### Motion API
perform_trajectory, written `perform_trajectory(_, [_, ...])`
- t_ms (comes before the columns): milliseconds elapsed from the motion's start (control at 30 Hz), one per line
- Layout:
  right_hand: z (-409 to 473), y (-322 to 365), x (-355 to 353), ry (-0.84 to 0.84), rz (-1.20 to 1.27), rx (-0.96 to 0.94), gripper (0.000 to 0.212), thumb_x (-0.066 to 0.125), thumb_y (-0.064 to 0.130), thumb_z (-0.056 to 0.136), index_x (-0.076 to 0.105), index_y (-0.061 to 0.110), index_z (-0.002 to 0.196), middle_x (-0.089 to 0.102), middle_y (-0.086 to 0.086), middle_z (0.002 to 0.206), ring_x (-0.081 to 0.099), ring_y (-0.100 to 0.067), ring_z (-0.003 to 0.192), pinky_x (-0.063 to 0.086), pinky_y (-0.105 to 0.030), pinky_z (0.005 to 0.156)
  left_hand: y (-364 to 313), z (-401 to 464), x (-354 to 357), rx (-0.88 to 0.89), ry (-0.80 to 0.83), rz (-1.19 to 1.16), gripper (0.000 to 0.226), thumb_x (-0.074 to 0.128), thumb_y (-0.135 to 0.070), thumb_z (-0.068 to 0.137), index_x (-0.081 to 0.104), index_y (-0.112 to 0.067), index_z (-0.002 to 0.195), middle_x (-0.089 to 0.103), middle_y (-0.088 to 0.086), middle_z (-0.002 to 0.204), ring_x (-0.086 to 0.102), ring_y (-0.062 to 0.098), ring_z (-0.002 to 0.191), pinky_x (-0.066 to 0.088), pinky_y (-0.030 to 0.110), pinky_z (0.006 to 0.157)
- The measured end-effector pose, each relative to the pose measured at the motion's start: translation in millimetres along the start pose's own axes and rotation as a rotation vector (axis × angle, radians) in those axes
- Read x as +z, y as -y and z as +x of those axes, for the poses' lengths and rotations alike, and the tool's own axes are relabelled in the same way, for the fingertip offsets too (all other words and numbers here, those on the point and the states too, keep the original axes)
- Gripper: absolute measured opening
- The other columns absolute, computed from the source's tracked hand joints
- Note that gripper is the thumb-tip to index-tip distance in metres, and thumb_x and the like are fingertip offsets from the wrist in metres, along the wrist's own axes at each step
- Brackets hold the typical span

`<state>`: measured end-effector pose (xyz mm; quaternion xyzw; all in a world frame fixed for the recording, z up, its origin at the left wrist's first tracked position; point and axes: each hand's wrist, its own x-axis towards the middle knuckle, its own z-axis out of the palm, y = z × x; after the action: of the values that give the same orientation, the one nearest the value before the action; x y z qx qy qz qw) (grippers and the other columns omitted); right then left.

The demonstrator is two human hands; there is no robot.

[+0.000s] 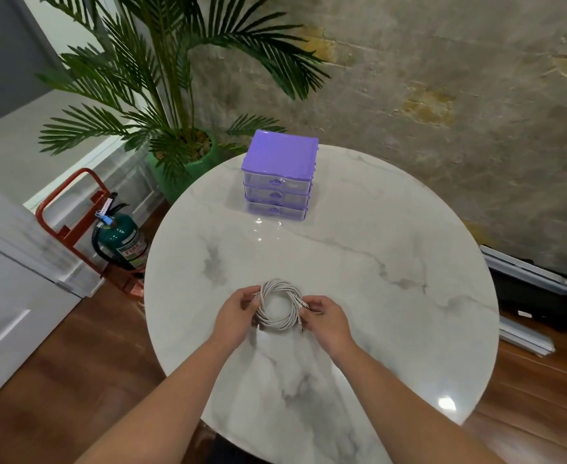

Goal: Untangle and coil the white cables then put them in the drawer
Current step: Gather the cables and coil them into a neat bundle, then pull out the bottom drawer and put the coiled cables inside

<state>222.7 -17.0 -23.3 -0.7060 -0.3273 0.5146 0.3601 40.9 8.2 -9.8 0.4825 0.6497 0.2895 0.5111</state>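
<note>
White cables (pixel 279 304) coiled — both hands grip opposite edges, mid-table (pixel 392 329).

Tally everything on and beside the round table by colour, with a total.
White: 2 - coiled white cable bundle, round white marble table
Purple: 1 - purple plastic three-drawer unit
Green: 3 - palm plant, its green pot, dark green fire extinguisher
Red: 1 - red metal stand
Total: 7
</note>
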Motion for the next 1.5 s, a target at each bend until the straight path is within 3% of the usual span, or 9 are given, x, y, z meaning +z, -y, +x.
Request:
perform_trajectory(167, [-1,7,0,-0.005,0.051,0.004,0.016,0.066,0.008,0.087,0.062,0.024,0.089,0.068,-0.007,0.097,0.067,-0.023,0.084,0.057,-0.045,0.085,0,-1,-1,0.043,0.057,-0.002,0.03,0.047,-0.004,0.099,0.064,-0.007,0.124,0.068,0.009,0.096,0.058,0.02,0.082,0.046,0.009,0.063])
perform_trajectory(300, [1,7,-3,0.004,0.08,0.011,0.009,0.064,0.008,0.089,0.063,0.014,0.096,0.068,-0.012,0.093,0.064,-0.022,0.073,0.059,-0.038,0.076,3,3,-2,0.051,0.093,0.003,0.034,0.04,-0.003,0.101,0.066,-0.011,0.122,0.063,0.012,0.088,0.054,0.021,0.082,0.043,0.005,0.059])
perform_trajectory(567, [26,22,-4,-0.069,-0.026,0.03,0.01,0.061,0.024,0.089,0.066,0.015,0.086,0.07,-0.01,0.094,0.066,-0.027,0.079,0.058,-0.044,0.082,-5,21,-15,-0.101,0.077,-0.024,0.023,0.049,-0.021,0.099,0.069,-0.022,0.111,0.071,0.003,0.109,0.064,0.015,0.095,0.049,0.037,0.097])
perform_trajectory(700, [47,50,3,-0.106,-0.091,-0.014,0.01,0.06,0.026,0.089,0.064,0.021,0.082,0.069,-0.003,0.095,0.065,-0.024,0.088,0.055,-0.043,0.088,-26,51,-33,-0.102,0.043,-0.039,0.029,0.048,-0.022,0.1,0.063,-0.013,0.123,0.065,0.001,0.104,0.058,0.011,0.084,0.045,0.026,0.082])
perform_trajectory(867, [82,90,24,-0.123,-0.034,-0.047,0.008,0.066,0.026,0.086,0.068,0.018,0.087,0.068,0.003,0.091,0.062,-0.017,0.083,0.052,-0.038,0.087,-67,98,-53,-0.085,0.039,-0.12,0.012,0.05,-0.03,0.1,0.059,-0.022,0.098,0.057,0.006,0.1,0.051,0.018,0.088,0.043,0.025,0.068])
perform_trajectory(1133, [128,126,55,-0.135,0.057,0.083,0.018,0.066,0.027,0.089,0.069,0.01,0.085,0.066,-0.004,0.079,0.05,-0.014,0.055,0.046,-0.028,0.059,-134,179,-63,-0.001,-0.024,-0.14,0.07,0.06,-0.051,0.089,0.038,-0.012,0.142,0.049,0.005,0.131,0.053,0.018,0.112,0.046,0.04,0.102])
perform_trajectory(1300, [145,132,74,-0.098,0.16,0.215,0.016,0.065,0.023,0.09,0.066,0.007,0.09,0.067,-0.005,0.071,0.049,-0.013,0.039,0.045,-0.02,0.043,-144,211,-61,-0.004,0.056,-0.073,0.09,0.062,-0.058,0.084,0.024,-0.015,0.152,0.032,0.005,0.155,0.038,0.021,0.138,0.032,0.03,0.104])
perform_trajectory(1433, [154,141,87,-0.084,0.269,0.282,0.014,0.063,0.023,0.091,0.064,0.008,0.09,0.069,-0.005,0.072,0.051,-0.012,0.038,0.045,-0.02,0.041,-144,226,-64,0.016,0.162,-0.049,0.093,0.065,-0.071,0.071,0.042,-0.019,0.145,0.052,-0.001,0.142,0.055,0.015,0.123,0.042,0.034,0.106])
perform_trajectory(1500, [157,146,90,-0.093,0.348,0.318,0.015,0.066,0.023,0.09,0.064,0.009,0.087,0.068,-0.005,0.072,0.05,-0.013,0.043,0.043,-0.019,0.041,-144,228,-65,0.045,0.199,-0.054,0.067,0.065,-0.063,0.078,0.058,-0.02,0.129,0.066,-0.005,0.122,0.065,0.008,0.105,0.049,0.028,0.091])
